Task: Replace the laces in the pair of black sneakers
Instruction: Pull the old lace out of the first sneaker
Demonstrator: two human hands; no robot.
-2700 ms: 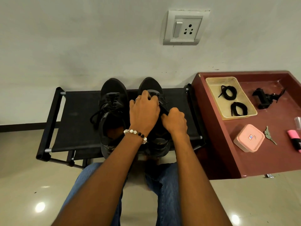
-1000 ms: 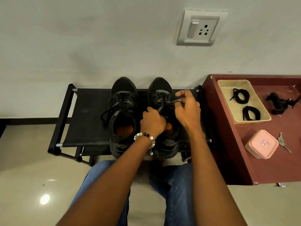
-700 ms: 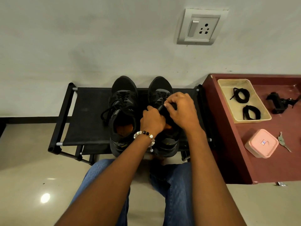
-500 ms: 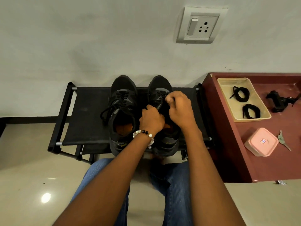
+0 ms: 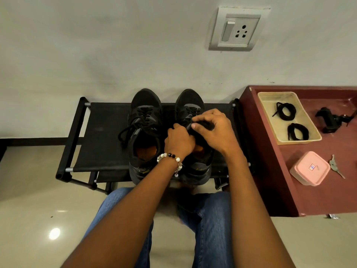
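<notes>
Two black sneakers stand side by side on a black fabric rack point(image 5: 108, 136), toes to the wall. The left sneaker point(image 5: 144, 120) keeps its lace, with loose ends hanging off its left side. Both hands work over the tongue of the right sneaker point(image 5: 190, 105). My right hand point(image 5: 214, 130) pinches a bunch of black lace point(image 5: 204, 124) at the eyelets. My left hand point(image 5: 178, 140), with a bead bracelet at the wrist, is closed on the shoe's opening or the lace beside it. Two coiled black laces point(image 5: 286, 113) point(image 5: 297, 131) lie in a beige tray point(image 5: 270, 120).
A maroon table point(image 5: 280, 190) stands right of the rack and holds the tray, a pink lidded box point(image 5: 310, 168), keys point(image 5: 335, 166) and a black clamp-like gadget point(image 5: 332, 119). A wall with a socket plate point(image 5: 237, 29) is directly behind the shoes. My jeans-clad knees point(image 5: 212, 219) are below.
My right hand drew lace out to the right, came back over the tongue and now holds it bunched. My left hand slid down from the shoe's top to its opening.
</notes>
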